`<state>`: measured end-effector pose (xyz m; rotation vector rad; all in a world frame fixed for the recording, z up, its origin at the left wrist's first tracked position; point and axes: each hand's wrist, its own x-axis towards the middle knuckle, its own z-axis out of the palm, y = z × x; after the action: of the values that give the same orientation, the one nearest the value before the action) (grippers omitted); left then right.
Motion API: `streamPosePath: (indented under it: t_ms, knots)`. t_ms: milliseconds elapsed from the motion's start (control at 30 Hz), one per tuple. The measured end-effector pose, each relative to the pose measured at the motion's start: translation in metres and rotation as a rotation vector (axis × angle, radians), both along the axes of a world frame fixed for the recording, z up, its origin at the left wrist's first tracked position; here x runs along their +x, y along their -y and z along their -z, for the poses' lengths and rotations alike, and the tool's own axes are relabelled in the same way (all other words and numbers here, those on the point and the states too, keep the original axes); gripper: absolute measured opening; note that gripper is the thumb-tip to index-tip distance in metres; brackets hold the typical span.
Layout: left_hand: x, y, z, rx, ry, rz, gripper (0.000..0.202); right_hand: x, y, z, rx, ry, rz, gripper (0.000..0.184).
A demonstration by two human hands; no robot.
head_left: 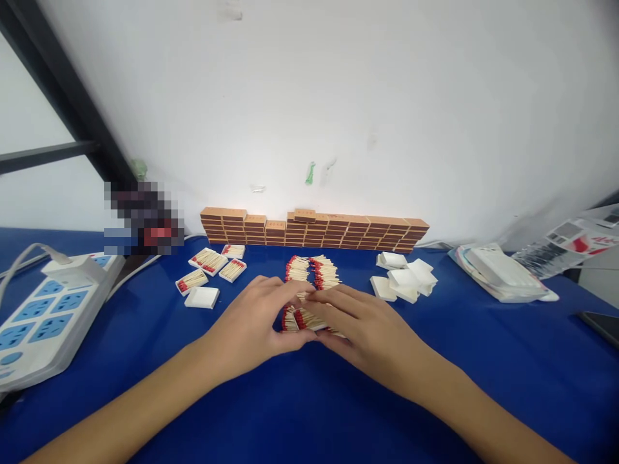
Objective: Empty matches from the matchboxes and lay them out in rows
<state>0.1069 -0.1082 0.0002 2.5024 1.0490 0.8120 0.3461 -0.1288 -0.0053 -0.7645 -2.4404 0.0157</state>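
On the blue table cloth (309, 399), my left hand (251, 328) and my right hand (367, 328) meet over a white tray of red-tipped matches (297, 319). Both hands have their fingers closed around it, fingertips touching on top. Just behind lies a loose pile of matches (314, 270). To the left sit three open trays filled with matches (210, 261) and one blank white tray (202, 297). A heap of empty white trays (403, 278) lies to the right. A row of stacked brown matchbox sleeves (314, 232) lines the wall.
A white and blue power strip (43, 316) with a plug and cable lies at the left. A plastic-wrapped white packet (503, 272) and printed papers (575, 245) sit at the right. A dark phone edge (602, 325) shows far right. A black metal frame (58, 96) stands at the upper left.
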Motion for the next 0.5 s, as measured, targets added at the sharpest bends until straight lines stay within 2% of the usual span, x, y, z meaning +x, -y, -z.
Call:
streamPosePath:
  t_ms: [133,367,500]
  knots:
    - [0.006,0.001,0.005,0.032,0.007,-0.016,0.052,0.010,-0.007,0.003,0.001,0.012,-0.024,0.028]
    - [-0.004,-0.005,0.004,0.150,-0.024,-0.024,0.052,0.028,-0.020,0.005,0.043,0.008,-0.020,0.031]
    - [-0.010,-0.009,0.010,0.160,-0.051,-0.019,0.044,0.032,-0.031,0.012,0.069,-0.076,-0.039,0.030]
